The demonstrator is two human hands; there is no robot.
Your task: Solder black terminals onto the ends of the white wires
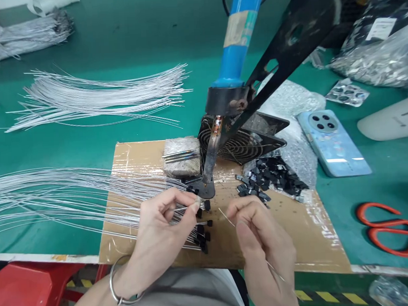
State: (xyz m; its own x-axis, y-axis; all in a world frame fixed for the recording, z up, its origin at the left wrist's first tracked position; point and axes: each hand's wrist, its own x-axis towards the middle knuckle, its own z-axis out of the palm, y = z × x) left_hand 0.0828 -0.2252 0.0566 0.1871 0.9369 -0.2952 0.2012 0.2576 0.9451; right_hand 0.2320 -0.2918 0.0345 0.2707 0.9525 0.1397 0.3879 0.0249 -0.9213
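Observation:
My left hand [169, 221] is closed in a pinch at the end of a white wire, close to a small black end piece [206, 205]; the fingertips hide part of it. To its right, my right hand [260, 240] pinches a thin solder wire [226, 216], whose free tip points toward my left hand. The rest of that wire comes out below the palm. Just above my left fingertips, the soldering iron [211, 159] hangs tip-down in a black metal stand arm [280, 47]. Under my left hand lie many white wires [74, 175] with black ends.
A brown cardboard sheet [314, 252] covers the table's front. A black fan [240, 143] and a pale block [182, 165] flank the iron. Loose black pieces [275, 175], a phone [337, 148] and red-handled scissors [390, 229] lie right. Another white wire bundle [104, 96] lies behind.

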